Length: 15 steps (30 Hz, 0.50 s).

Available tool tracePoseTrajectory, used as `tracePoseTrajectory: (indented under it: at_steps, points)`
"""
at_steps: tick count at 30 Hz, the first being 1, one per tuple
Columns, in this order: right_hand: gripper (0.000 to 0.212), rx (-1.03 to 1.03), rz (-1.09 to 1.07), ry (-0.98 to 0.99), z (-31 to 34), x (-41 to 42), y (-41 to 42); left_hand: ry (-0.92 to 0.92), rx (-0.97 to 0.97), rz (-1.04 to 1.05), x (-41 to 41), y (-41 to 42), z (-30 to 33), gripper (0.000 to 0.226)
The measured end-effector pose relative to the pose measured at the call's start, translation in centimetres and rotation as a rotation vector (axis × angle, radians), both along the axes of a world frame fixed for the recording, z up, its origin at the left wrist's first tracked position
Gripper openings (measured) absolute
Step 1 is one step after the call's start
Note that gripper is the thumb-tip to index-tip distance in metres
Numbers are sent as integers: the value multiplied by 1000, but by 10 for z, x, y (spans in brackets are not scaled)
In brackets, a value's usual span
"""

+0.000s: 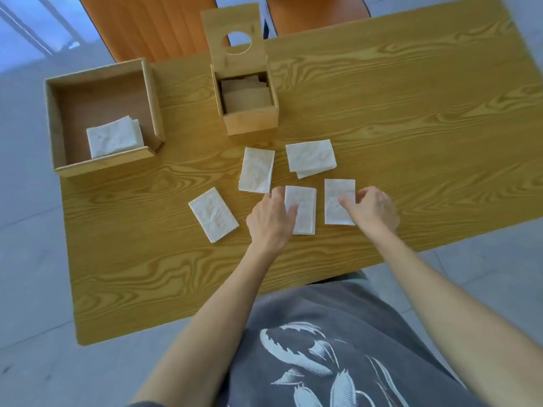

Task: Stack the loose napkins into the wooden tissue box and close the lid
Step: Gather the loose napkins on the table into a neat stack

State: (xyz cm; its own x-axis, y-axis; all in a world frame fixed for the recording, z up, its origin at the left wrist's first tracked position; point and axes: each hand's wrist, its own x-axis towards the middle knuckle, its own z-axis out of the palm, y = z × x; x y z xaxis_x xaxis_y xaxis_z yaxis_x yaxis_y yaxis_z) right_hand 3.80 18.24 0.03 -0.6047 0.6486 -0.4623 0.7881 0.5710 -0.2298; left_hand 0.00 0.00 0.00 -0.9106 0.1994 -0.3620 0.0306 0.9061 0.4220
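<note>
Five loose napkins (256, 169) lie mid-frame on the wood-grain surface (411, 113). The left grip (270, 218) pinches the centre napkin (304, 214), and the right grip (371, 210) pinches the right-hand napkin (338, 189). One wooden tissue box (249, 120), its lid (235, 60) raised, stands upper centre. One tray (102, 164) at upper left holds a stack (114, 139). Grey floor (29, 259), two orange chairs (147, 24).

Wood-grain table (411, 113), two orange chairs (147, 27) behind, pale grey tiled floor (26, 259), soft daylight

The yellow-brown wood-grain table (411, 113) before me carries a shallow square wooden tray (101, 165) at its far left, a small open wooden tissue box (249, 121) beside it, and white folded paper napkins (256, 169) scattered loose across the middle, nearer my side.
</note>
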Motion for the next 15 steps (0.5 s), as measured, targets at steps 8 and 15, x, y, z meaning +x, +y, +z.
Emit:
tracePoseTrajectory:
  at_steps: [8,15]
  points:
    - [49,46,-19,5,-6,-4,-1,-43,-65,122,4,15,-13,44]
    - [29,-153,-97,200,-7,-3,1,-156,47,234,-1,12,-16,25]
